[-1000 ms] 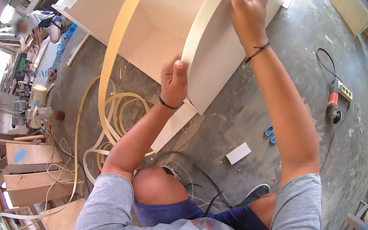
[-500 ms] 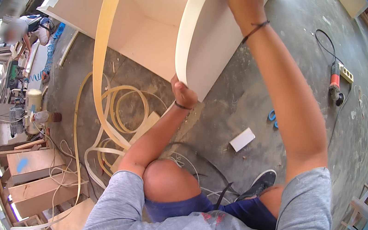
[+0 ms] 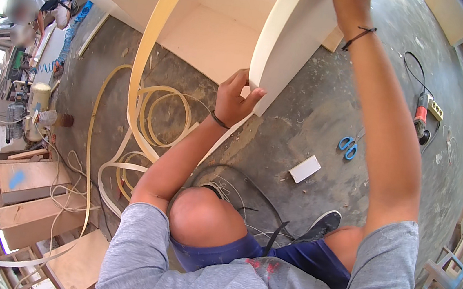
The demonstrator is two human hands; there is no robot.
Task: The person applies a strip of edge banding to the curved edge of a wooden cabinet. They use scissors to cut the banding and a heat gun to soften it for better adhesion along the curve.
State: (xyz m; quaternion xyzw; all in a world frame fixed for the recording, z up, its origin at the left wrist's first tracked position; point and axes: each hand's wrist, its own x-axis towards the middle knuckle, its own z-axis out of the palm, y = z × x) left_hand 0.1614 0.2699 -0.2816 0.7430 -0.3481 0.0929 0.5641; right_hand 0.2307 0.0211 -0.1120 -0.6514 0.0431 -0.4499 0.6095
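A white box-shaped cabinet [image 3: 204, 41] lies in front of me, its open side facing me. My left hand [image 3: 236, 99] is at the lower end of the panel's narrow white edge [image 3: 273, 30], thumb and fingers closed on a pale edge-banding strip [image 3: 221, 143] that trails down past the wrist. My right hand [image 3: 350, 8] reaches to the far part of the same panel; its fingers are cut off by the upper rim, so their grip is hidden. A long cream strip [image 3: 151, 34] arcs down left of the panel to loose coils [image 3: 148, 110] on the floor.
Blue-handled scissors [image 3: 349, 148] and a small white block [image 3: 305, 169] lie on the concrete floor. Farther right are a red angle grinder [image 3: 421, 114] and a power strip [image 3: 436, 109]. Wooden boxes [image 3: 34, 180] and a compressor [image 3: 38, 101] stand left; another person [image 3: 51, 7] works at far left.
My left hand has risen slightly along the panel edge, its thumb and fingers more visible. The cabinet and floor have shifted in view, and the scissors show more fully beside my right forearm.
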